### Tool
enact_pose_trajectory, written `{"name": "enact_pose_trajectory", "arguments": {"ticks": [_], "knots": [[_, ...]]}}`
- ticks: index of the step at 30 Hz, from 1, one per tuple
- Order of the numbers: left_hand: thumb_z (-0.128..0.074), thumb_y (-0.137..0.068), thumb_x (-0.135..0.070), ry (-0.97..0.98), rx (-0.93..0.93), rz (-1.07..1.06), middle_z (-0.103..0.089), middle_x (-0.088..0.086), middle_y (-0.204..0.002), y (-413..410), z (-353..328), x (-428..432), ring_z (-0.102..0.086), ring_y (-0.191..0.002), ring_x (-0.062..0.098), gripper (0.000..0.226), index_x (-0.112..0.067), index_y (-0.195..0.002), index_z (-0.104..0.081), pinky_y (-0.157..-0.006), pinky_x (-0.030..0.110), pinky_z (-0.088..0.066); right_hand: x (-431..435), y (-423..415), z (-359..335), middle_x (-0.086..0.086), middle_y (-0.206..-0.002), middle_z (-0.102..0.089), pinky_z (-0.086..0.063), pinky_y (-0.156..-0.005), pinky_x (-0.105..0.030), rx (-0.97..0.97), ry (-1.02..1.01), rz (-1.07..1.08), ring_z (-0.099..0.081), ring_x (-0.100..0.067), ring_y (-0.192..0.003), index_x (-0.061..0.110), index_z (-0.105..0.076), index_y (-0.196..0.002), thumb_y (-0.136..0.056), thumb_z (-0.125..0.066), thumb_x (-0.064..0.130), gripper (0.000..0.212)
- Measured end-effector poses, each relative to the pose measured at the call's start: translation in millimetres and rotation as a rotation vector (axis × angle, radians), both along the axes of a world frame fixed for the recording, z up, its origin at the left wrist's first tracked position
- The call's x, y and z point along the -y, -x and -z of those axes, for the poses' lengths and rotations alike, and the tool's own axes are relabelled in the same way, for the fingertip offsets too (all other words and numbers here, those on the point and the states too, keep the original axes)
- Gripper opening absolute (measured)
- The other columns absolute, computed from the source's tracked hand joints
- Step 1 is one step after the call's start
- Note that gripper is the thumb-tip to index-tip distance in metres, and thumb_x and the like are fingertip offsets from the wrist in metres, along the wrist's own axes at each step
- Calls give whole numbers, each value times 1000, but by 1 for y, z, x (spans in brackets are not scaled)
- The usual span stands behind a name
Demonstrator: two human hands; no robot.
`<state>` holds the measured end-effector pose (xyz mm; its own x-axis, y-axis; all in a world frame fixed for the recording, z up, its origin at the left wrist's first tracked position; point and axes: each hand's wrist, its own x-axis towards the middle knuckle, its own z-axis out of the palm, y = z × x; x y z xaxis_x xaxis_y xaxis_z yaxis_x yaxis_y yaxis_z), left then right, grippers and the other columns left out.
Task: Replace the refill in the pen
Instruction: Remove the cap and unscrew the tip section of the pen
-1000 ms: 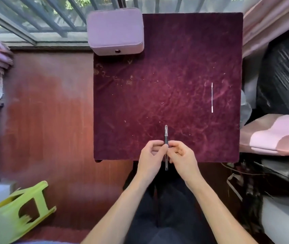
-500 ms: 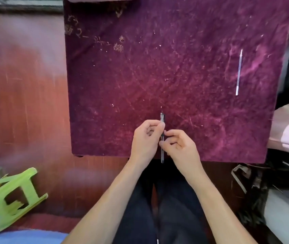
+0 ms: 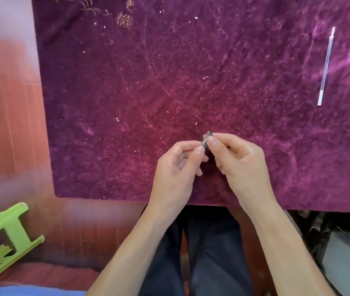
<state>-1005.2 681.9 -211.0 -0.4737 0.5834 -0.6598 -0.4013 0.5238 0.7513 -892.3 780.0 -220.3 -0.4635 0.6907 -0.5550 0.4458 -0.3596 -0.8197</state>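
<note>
A dark pen (image 3: 206, 140) is pinched between both hands above the near middle of the purple velvet table top (image 3: 169, 82). Only its far end shows past the fingertips; the rest is hidden behind the fingers. My left hand (image 3: 176, 169) grips it from the left with thumb and forefinger. My right hand (image 3: 240, 163) holds it from the right, thumb pressed on the visible end. A thin clear refill (image 3: 325, 67) lies alone on the cloth at the far right, well apart from both hands.
The table's near edge runs just below my wrists, with my dark trousers (image 3: 208, 253) under it. A green plastic stool (image 3: 1, 233) lies tipped on the reddish floor at the lower left. Dark clutter (image 3: 336, 231) sits off the table's right side.
The view has moved closer to the table. The pen, which stood out above and below the fingers before, is now mostly covered, and my right hand has shifted up onto its far end.
</note>
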Motion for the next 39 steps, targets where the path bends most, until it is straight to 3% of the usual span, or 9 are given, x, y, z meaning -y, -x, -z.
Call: {"name": "enact_pose_trajectory", "arguments": {"ticks": [7,12,18,22,26,29,33,36,39], "knots": [[-48,-107,-29,-25,-160,168,-58,-16,-65,7,-3,-4,-51,-58,-3,31,-24,-82,-66,-61,14,-42,1,5,4,29,-68,-69,-47,-59,-5,-12,-1,42,-65,7,-60,18,-85,-104,-98,-76,23,12],[-43,-108,-30,0,-246,210,-69,-18,-85,8,0,-6,-65,-81,5,28,-23,-105,-70,-74,26,-53,6,10,8,29,-59,-64,-46,-56,-4,-25,32,95,-63,8,-55,12,-83,-103,-99,-76,22,13],[-43,-108,-32,21,-311,150,-74,-9,-94,0,7,-4,-68,-85,13,29,-25,-110,-71,-74,32,-56,13,13,11,29,-62,-63,-46,-57,-5,-14,24,128,-62,8,-57,14,-83,-101,-100,-75,22,11],[-44,-108,-31,4,-299,122,-75,-10,-100,-1,9,-6,-70,-94,10,28,-25,-113,-71,-78,26,-56,12,16,10,29,-63,-63,-45,-56,-6,-8,30,142,-62,7,-57,14,-83,-103,-101,-75,23,12],[-44,-108,-31,-34,-232,100,-74,-14,-93,1,9,-8,-66,-81,-1,29,-24,-113,-72,-73,16,-49,9,20,6,26,-55,-63,-43,-53,-4,-15,45,151,-59,7,-50,13,-84,-105,-100,-76,24,14],[-43,-107,-39,-43,-161,87,-63,-25,-67,4,7,-9,-57,-58,-10,32,-21,-111,-69,-57,10,-43,5,24,2,23,-59,-66,-44,-52,-7,-24,38,155,-59,4,-52,15,-84,-102,-98,-78,25,12],[-41,-101,-53,-28,-116,52,-47,-16,-52,6,4,-8,-38,-47,0,36,-21,-102,-58,-48,19,-33,-6,30,-6,15,-67,-73,-47,-49,-14,-36,54,170,-59,0,-56,22,-83,-99,-97,-78,28,8],[-40,-99,-46,5,-37,20,-40,-1,-60,7,4,-5,-32,-54,14,28,-24,-96,-58,-49,34,-30,-23,40,-10,14,-63,-73,-47,-48,-15,-14,1,161,-57,0,-54,30,-83,-93,-97,-78,31,7],[-40,-99,-38,-8,19,49,-44,-2,-62,7,5,-3,-34,-54,15,26,-28,-94,-62,-50,35,-32,-51,56,-6,16,-72,-77,-48,-52,-13,44,-83,133,-60,4,-55,25,-83,-99,-98,-78,31,8]]}}
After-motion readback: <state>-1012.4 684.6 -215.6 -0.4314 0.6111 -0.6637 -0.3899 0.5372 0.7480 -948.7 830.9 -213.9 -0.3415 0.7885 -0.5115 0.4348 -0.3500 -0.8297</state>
